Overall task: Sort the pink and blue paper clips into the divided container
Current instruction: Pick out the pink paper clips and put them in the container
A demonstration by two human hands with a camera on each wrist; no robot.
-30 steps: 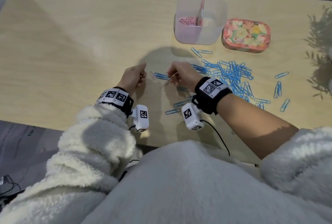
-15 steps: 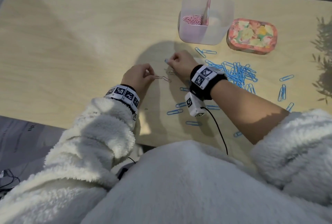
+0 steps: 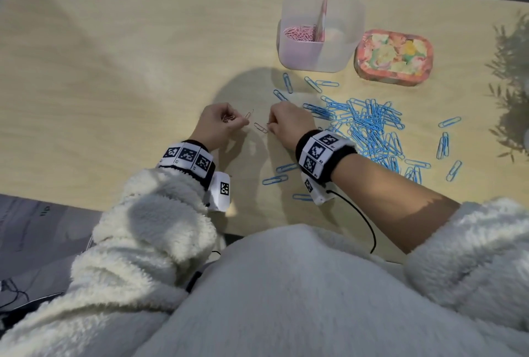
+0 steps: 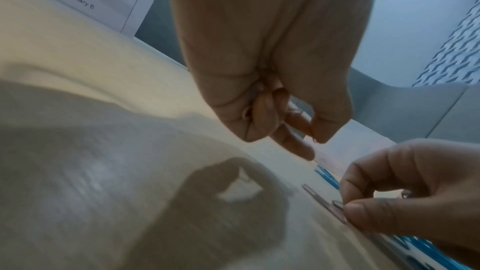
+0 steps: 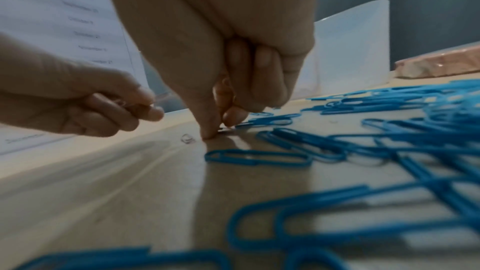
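Left hand (image 3: 215, 127) up off the wood, fingers curled in, and it is pinching a pink clip (image 3: 249, 114) between thumb and forefinger, with a few more pink clips (image 3: 228, 119) bunched in the palm. The left wrist view confirms the curl from below, fingers (image 4: 267, 110) folded tight with thin wire peeking through, though the colour there is hard to read. Right hand (image 3: 289, 124) is down at the table (image 3: 114, 76), thumb and forefinger tips pressed together on the end of another pink clip on the table (image 3: 261, 127). The head view shows that clip lying flat between the two hands; the right wrist view shows the fingertips (image 5: 210, 130) touching the wood, but the clip itself is mostly hidden under them. Only that low view shows how close the blue clips (image 5: 257, 157) lie, one just beside the thumb. From above, the blue pile (image 3: 369, 127) spreads to the right of the right hand, with strays near the wrist and further right. Beyond the hands stands the divided container (image 3: 320, 61), pink clips already in its left compartment (image 3: 299, 33); whether the right one holds anything, I cannot tell. Just beside it to the right, a floral tin (image 3: 393, 57).
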